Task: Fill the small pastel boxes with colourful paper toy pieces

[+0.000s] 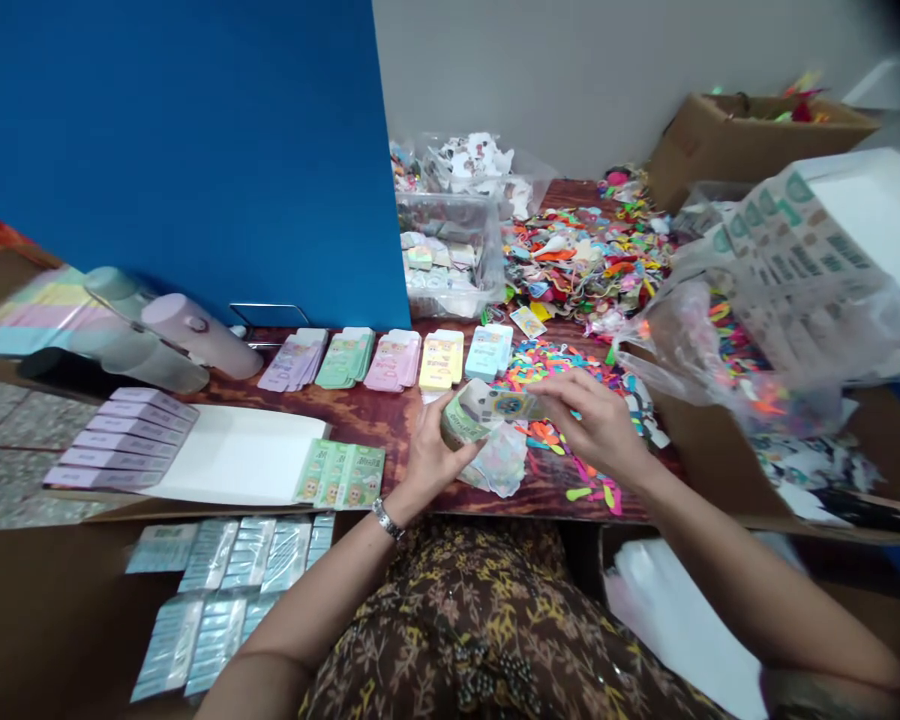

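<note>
My left hand (429, 450) is wrapped round a small green card box (463, 420), tilted with its open end towards the right. At that opening, my right hand (596, 415) pinches a small printed card packet (511, 404) between thumb and fingers. Whether the packet is partly inside the box I cannot tell. Just below the box lies a crumpled clear plastic bag (499, 460) with a pastel pattern. A heap of small bright plastic pieces (547, 365) spreads behind and under my right hand.
Flat box stacks stand in a row, including purple (294, 360) and pink (394, 360) ones. At left, a white tray (232, 455) holds upright purple boxes and green boxes (341, 475). Bottles (187, 335) stand behind it. Cartons (757, 140) and a plastic bin (457, 250) are further back.
</note>
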